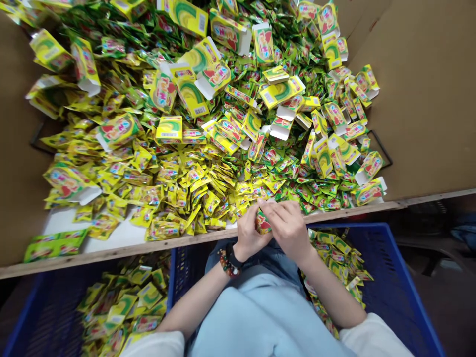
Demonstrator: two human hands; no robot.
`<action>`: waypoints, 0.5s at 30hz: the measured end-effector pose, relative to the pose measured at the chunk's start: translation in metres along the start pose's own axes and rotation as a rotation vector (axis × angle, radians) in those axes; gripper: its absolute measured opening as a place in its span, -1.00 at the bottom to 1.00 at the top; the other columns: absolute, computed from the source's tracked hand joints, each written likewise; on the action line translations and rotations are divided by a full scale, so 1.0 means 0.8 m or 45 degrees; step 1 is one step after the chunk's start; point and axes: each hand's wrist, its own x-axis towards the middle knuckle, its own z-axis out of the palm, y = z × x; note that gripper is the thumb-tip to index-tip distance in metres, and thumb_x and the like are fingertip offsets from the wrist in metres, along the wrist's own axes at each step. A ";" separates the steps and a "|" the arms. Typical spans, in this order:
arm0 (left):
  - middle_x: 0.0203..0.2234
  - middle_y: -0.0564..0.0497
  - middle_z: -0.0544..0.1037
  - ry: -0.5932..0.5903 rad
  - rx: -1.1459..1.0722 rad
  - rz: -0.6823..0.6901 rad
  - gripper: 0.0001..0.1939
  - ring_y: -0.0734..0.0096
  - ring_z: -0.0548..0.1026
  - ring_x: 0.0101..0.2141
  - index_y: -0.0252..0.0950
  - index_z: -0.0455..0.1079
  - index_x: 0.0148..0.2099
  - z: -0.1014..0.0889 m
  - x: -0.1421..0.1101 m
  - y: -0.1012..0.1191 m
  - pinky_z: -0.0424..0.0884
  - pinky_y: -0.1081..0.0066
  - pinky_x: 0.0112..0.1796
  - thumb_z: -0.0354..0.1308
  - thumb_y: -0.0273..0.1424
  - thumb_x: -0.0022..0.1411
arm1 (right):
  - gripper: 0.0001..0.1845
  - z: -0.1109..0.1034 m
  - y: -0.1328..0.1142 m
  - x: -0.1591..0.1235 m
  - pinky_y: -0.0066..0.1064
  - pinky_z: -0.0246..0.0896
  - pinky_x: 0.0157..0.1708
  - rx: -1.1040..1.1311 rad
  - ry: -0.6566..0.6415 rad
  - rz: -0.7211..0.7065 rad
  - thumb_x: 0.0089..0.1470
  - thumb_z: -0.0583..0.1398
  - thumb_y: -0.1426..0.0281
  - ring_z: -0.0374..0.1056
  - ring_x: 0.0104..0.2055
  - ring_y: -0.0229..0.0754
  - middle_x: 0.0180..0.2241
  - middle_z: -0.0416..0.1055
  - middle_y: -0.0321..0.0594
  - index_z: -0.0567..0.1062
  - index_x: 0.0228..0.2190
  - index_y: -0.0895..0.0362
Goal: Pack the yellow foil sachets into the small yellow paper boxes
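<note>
Close to my body at the table's front edge, my left hand (248, 230) and my right hand (290, 229) meet around a small candy box (263, 223), yellow and green with a red picture. My left fingers and thumb wrap its left side. The right hand's fingers close over its top and right side, hiding most of it. Just beyond my hands lie loose yellow candy packets (208, 186) and green candy packets (293, 191). Several open boxes with white flaps, such as the yellow box (282, 92), rest on the heap.
Brown cardboard walls (416, 99) flank the heap. A wooden edge (122, 253) runs along the table's front. Below it, a blue crate (399, 277) on the right and another blue crate (48, 307) on the left hold filled boxes. Green packets (55, 245) lie at the left corner.
</note>
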 end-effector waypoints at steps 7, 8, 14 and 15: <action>0.06 -0.16 0.46 0.058 -0.009 0.036 -0.45 0.04 0.48 0.03 -0.20 0.20 0.22 0.001 0.003 0.004 0.41 0.09 0.03 0.14 -0.38 0.16 | -0.62 0.009 -0.009 -0.006 -0.03 -0.17 0.09 0.011 0.084 0.147 0.24 0.12 0.45 0.33 0.06 0.00 -0.30 0.61 -0.25 0.44 0.06 -0.03; 0.05 -0.17 0.47 0.073 -0.043 0.008 -0.50 0.02 0.47 0.03 -0.21 0.23 0.20 0.001 0.002 0.005 0.40 0.10 0.04 0.11 -0.38 0.20 | -0.60 0.011 -0.014 -0.010 0.00 -0.21 0.12 0.049 0.050 0.155 0.25 0.10 0.48 0.31 0.11 0.01 -0.32 0.61 -0.25 0.43 0.08 -0.01; 0.01 -0.19 0.49 0.126 -0.023 0.090 -0.44 0.04 0.51 -0.02 -0.20 0.24 0.14 0.002 -0.008 -0.007 0.45 0.12 -0.02 0.27 -0.29 0.10 | -0.39 0.021 -0.011 -0.026 -0.05 0.01 0.21 0.587 0.246 0.504 0.17 0.16 0.43 0.19 0.27 -0.05 0.11 0.43 -0.15 0.22 0.23 -0.07; -0.01 -0.17 0.49 0.137 0.026 0.168 -0.44 0.07 0.52 -0.04 -0.19 0.22 0.12 0.003 -0.010 -0.011 0.46 0.12 -0.06 0.28 -0.28 0.09 | -0.30 0.024 -0.007 -0.028 -0.09 0.09 0.19 0.743 0.262 0.614 0.14 0.19 0.39 0.19 0.27 -0.05 0.20 0.33 -0.12 0.14 0.27 -0.05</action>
